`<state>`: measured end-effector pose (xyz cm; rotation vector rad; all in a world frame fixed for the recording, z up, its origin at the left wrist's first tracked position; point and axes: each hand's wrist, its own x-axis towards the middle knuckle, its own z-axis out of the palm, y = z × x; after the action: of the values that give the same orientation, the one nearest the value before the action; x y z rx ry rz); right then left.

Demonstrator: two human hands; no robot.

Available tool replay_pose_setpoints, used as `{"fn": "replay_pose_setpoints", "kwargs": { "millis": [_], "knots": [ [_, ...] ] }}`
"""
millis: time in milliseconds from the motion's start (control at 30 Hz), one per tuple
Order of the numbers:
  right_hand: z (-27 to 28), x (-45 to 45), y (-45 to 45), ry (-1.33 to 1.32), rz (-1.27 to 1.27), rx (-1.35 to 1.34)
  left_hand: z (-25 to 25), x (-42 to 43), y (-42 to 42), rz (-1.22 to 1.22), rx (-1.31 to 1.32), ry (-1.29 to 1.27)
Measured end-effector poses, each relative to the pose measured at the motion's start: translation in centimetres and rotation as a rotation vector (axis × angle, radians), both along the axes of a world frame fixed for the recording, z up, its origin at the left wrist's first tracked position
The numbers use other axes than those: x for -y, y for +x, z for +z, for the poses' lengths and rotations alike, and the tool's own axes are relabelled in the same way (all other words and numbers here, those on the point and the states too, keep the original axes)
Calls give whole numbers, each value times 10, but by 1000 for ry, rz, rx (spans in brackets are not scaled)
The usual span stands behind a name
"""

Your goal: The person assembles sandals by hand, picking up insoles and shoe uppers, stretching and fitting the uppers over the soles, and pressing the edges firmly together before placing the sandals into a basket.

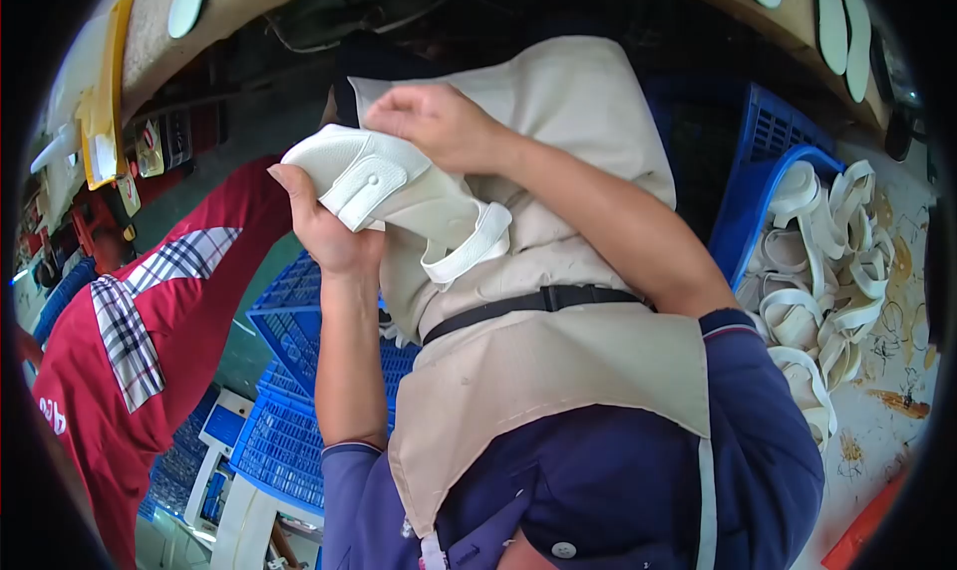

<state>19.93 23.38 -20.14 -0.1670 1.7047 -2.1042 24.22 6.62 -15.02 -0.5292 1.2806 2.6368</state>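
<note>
A white sandal (399, 186) with a broad front strap, a round stud and a heel strap is held above my lap. My left hand (334, 233) is closed around the sandal's side near the front, thumb along its edge. Against the opposite edge of the front part, my right hand (439, 127) has its fingers curled in and slightly blurred. Whether anything small is between those fingers is hidden. The beige apron (558, 361) over my lap lies beneath the sandal.
At the right, a blue crate (743, 206) stands beside a pile of white sandals (812, 271) on a stained surface. Blue crates (289, 426) are at my left, near a person in a red shirt (189, 311). Pale insoles (827, 22) lie on the bench ahead.
</note>
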Motion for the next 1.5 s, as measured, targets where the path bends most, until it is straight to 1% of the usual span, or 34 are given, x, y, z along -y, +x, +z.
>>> {"fn": "replay_pose_setpoints", "kwargs": {
  "millis": [33,67,167,200,300,333,433,467,567,600,700,767,833,900,933,967,1067,1133,1200,1300,1367,1400,1433,1500],
  "knots": [
    [-4,1,-3,-98,12,-14,-1,1,0,-28,-14,9],
    [-5,4,-5,-141,12,-22,-7,4,-1,6,20,-7],
    [-10,12,2,-56,-53,-19,-19,7,3,22,22,71],
    [2,9,5,37,-95,13,-20,7,4,-10,-15,128],
    [6,-4,14,229,30,118,-24,15,5,61,3,89],
    [10,-10,19,257,49,146,-25,17,6,55,13,120],
    [6,-14,22,215,64,140,-25,13,7,59,21,119],
    [8,-21,18,192,130,183,-22,10,8,95,78,132],
    [-18,-13,12,75,188,147,-29,10,9,77,56,224],
    [-21,-11,15,82,196,134,-31,11,10,107,79,217],
    [-27,-8,19,106,199,67,-32,8,15,94,60,164],
    [-16,-7,27,94,174,-6,-29,4,17,184,103,119],
    [15,-10,35,79,81,-34,-30,7,19,124,-1,247],
    [34,-22,32,307,25,-155,-10,-2,14,111,-64,372],
    [50,-25,26,297,-26,-331,-9,0,16,72,-57,405],
    [64,-26,18,285,-83,-500,-8,-3,16,40,-67,369],
    [79,-6,-1,291,19,-864,1,-9,17,91,-7,360],
    [71,0,-1,263,110,-805,10,-12,12,129,15,397],
    [68,1,1,269,191,-747,0,-6,15,99,-20,409],
    [63,0,13,199,258,-558,-14,0,25,70,-33,395],
    [67,-3,18,202,275,-516,-11,0,26,48,-72,438],
    [72,-6,13,212,281,-504,-2,-3,21,91,-37,352],
    [84,-10,1,265,253,-592,12,-8,12,60,-50,204],
    [117,-25,-15,386,211,-734,32,-15,-6,-63,-153,298]
  ]
}}
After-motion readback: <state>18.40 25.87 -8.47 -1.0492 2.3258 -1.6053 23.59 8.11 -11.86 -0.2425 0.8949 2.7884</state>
